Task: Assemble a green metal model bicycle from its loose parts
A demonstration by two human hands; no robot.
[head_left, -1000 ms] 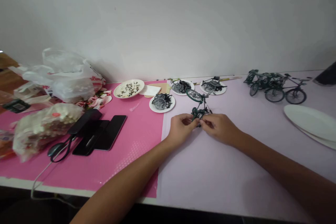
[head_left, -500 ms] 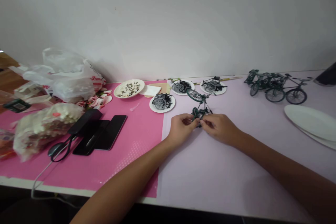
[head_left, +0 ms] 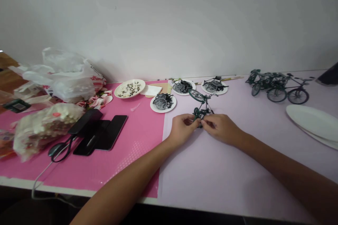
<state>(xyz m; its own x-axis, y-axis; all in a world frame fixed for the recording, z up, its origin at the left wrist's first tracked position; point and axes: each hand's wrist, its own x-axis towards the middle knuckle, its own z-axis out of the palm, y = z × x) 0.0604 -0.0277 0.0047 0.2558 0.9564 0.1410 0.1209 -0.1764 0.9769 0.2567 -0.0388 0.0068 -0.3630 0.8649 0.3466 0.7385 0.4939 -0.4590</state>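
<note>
Left hand [head_left: 182, 127] and right hand [head_left: 221, 129] both pinched on model bike [head_left: 200, 107]; parts plate [head_left: 156, 109] at 11 o'clock, finished bikes [head_left: 277, 85] at 2 o'clock

2 slim forearms (bare) meet left hand [head_left: 181, 129] and right hand [head_left: 224, 128].

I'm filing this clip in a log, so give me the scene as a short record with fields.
Left hand: pinches the toy bicycle at its near end
Right hand: pinches the same end, opposite side
Bicycle state: half-built, one wheel pointing away
Behind it: three small plates of wheels and parts
Far right: finished bicycles standing; large white plate nearer
Left side: phones, scissors, plastic bags on pink mat
</note>
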